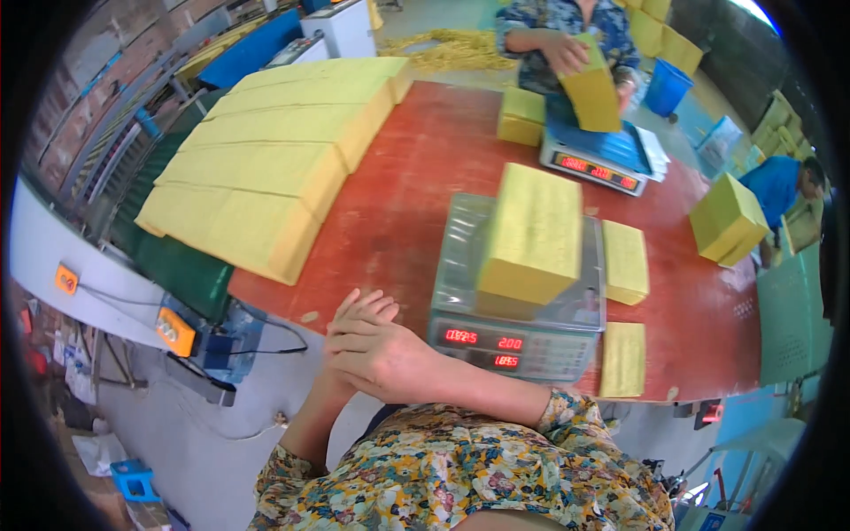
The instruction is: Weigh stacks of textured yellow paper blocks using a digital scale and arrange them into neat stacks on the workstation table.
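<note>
My hands rest together at the near edge of the red table, left of the near scale. My right hand (382,359) lies across my left hand (370,306), its fingers bent round it. The left fingertips stick out beyond, stretched; the rest of that hand is covered. Neither hand touches any paper. On the near scale (453,292), which has a lit red display, a tall block of yellow paper (536,226) stands upright. Right of the scale lie a small yellow stack (625,261) and a thinner one (624,358).
Long rows of yellow paper blocks (257,168) fill the table's left side, beside a green conveyor belt (173,265). Across the red table (398,177), a co-worker (544,44) holds a yellow block over a blue scale (629,146). Another block (728,219) stands at right.
</note>
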A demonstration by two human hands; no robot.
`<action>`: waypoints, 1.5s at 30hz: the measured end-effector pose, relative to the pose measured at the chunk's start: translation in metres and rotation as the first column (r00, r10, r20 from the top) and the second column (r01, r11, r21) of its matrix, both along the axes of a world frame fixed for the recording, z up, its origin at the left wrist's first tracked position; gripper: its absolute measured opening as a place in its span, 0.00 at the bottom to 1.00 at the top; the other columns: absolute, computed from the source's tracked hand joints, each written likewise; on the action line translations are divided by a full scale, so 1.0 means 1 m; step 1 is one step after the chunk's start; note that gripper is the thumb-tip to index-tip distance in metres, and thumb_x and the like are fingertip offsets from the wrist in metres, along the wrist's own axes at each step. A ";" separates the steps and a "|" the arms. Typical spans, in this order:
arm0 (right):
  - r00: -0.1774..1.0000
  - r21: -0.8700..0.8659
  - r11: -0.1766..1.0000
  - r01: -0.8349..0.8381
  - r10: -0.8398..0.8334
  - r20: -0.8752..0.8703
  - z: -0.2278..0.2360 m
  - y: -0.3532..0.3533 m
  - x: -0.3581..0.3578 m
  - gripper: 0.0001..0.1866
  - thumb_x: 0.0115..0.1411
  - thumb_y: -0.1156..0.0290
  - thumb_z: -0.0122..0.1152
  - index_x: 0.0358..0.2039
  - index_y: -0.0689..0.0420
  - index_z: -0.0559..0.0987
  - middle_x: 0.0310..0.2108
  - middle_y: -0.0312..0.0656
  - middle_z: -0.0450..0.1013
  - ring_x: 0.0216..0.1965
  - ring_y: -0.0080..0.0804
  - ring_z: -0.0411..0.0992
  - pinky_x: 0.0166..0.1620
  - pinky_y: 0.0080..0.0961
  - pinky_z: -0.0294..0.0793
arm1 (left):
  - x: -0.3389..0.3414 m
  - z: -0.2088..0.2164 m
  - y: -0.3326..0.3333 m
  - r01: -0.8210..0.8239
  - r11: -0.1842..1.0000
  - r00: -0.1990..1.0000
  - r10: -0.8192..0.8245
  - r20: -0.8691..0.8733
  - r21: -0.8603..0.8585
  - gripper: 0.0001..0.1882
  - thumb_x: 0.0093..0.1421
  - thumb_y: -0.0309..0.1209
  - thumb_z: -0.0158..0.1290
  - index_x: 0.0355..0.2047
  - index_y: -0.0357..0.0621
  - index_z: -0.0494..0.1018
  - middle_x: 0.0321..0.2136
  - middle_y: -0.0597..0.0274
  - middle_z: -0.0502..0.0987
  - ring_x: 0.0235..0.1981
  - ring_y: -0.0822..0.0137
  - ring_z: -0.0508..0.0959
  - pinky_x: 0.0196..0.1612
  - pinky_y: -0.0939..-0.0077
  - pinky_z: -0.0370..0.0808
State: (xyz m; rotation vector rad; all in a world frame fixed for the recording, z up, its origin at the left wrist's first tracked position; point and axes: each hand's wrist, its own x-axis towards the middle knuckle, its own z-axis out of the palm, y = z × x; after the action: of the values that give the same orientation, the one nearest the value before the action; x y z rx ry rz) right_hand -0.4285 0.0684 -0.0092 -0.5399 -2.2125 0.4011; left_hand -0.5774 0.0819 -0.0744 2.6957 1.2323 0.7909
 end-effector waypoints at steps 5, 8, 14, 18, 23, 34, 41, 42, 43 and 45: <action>0.995 -0.106 0.992 -0.062 0.053 -0.078 0.000 0.017 -0.071 0.12 0.50 0.75 0.64 0.38 0.59 0.79 0.44 0.47 0.76 0.53 0.45 0.72 0.53 0.40 0.73 | -0.103 0.019 0.040 -0.162 0.979 0.973 0.137 0.183 0.124 0.17 0.59 0.35 0.55 0.46 0.39 0.78 0.51 0.52 0.77 0.56 0.49 0.74 0.63 0.54 0.65; 0.990 -0.127 0.992 0.008 -0.026 -0.139 -0.003 0.037 -0.112 0.12 0.50 0.78 0.65 0.37 0.60 0.79 0.41 0.47 0.77 0.46 0.47 0.76 0.48 0.38 0.76 | -0.163 0.016 0.100 -0.411 0.898 0.907 0.385 0.171 0.156 0.29 0.58 0.44 0.58 0.53 0.34 0.72 0.54 0.40 0.72 0.57 0.41 0.71 0.61 0.52 0.66; 0.968 -0.213 0.973 0.087 -0.133 -0.211 -0.026 0.047 -0.161 0.07 0.52 0.75 0.63 0.32 0.61 0.77 0.35 0.47 0.76 0.42 0.47 0.75 0.46 0.40 0.76 | -0.181 0.010 0.184 -0.422 0.907 0.892 0.411 -0.188 -0.017 0.40 0.59 0.50 0.57 0.61 0.32 0.62 0.62 0.32 0.61 0.64 0.38 0.60 0.65 0.53 0.60; 0.935 -0.236 0.936 0.263 -0.308 -0.178 -0.050 0.052 -0.168 0.04 0.50 0.74 0.62 0.26 0.59 0.76 0.31 0.46 0.75 0.35 0.47 0.74 0.38 0.41 0.74 | -0.197 -0.020 0.200 -0.343 0.933 0.895 0.359 -0.264 0.105 0.42 0.58 0.51 0.58 0.62 0.33 0.61 0.63 0.32 0.60 0.65 0.38 0.59 0.67 0.51 0.57; 0.882 -0.252 0.885 0.392 -0.440 -0.170 -0.059 0.054 -0.161 0.06 0.49 0.73 0.63 0.29 0.59 0.77 0.32 0.46 0.75 0.36 0.46 0.74 0.40 0.40 0.74 | -0.191 -0.008 0.181 -0.156 0.988 0.947 0.153 -0.281 0.012 0.41 0.55 0.46 0.59 0.63 0.35 0.61 0.63 0.33 0.60 0.65 0.38 0.58 0.68 0.50 0.56; 0.708 -0.324 0.650 0.688 -0.699 0.100 -0.074 0.079 -0.095 0.13 0.51 0.67 0.63 0.36 0.59 0.80 0.35 0.48 0.77 0.40 0.48 0.76 0.44 0.43 0.74 | -0.148 0.038 0.096 0.536 0.818 0.763 -0.575 -0.293 -0.209 0.34 0.45 0.30 0.61 0.56 0.44 0.71 0.61 0.47 0.65 0.65 0.45 0.62 0.67 0.44 0.57; 0.735 -0.480 0.577 0.661 -0.629 0.256 -0.071 0.038 -0.081 0.19 0.56 0.56 0.63 0.39 0.59 0.78 0.35 0.50 0.76 0.41 0.50 0.76 0.45 0.45 0.75 | -0.196 -0.007 0.039 -0.106 0.974 0.981 0.135 0.137 -0.202 0.41 0.50 0.20 0.57 0.66 0.38 0.57 0.66 0.44 0.58 0.68 0.47 0.58 0.69 0.56 0.54; 0.716 -0.466 0.570 0.677 -0.659 0.233 -0.073 0.033 -0.080 0.20 0.56 0.56 0.63 0.41 0.59 0.78 0.35 0.50 0.76 0.41 0.49 0.76 0.44 0.45 0.75 | -0.204 -0.026 0.025 -0.136 0.886 0.890 0.306 0.338 -0.444 0.39 0.55 0.21 0.55 0.67 0.34 0.54 0.68 0.46 0.55 0.69 0.51 0.56 0.69 0.60 0.53; 0.698 -0.452 0.566 0.690 -0.686 0.206 -0.072 0.029 -0.080 0.21 0.56 0.56 0.63 0.42 0.59 0.78 0.35 0.50 0.75 0.41 0.49 0.75 0.44 0.45 0.75 | -0.209 -0.052 0.011 -0.071 0.758 0.673 0.516 0.530 -0.648 0.35 0.60 0.23 0.52 0.67 0.35 0.53 0.68 0.49 0.56 0.67 0.54 0.59 0.69 0.61 0.54; 0.710 -0.485 0.552 0.678 -0.661 0.241 -0.070 0.025 -0.077 0.21 0.55 0.56 0.64 0.42 0.59 0.77 0.35 0.51 0.76 0.41 0.49 0.75 0.45 0.44 0.75 | -0.201 -0.064 -0.006 0.409 0.341 0.389 0.773 0.500 -0.846 0.29 0.71 0.42 0.44 0.66 0.40 0.56 0.61 0.51 0.67 0.62 0.57 0.65 0.65 0.63 0.60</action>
State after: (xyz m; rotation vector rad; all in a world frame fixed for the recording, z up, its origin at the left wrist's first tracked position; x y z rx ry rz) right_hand -0.5059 0.0936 -0.0792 -1.6569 -1.6936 0.5992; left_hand -0.7785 0.0764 -0.1384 0.7381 1.1234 0.9201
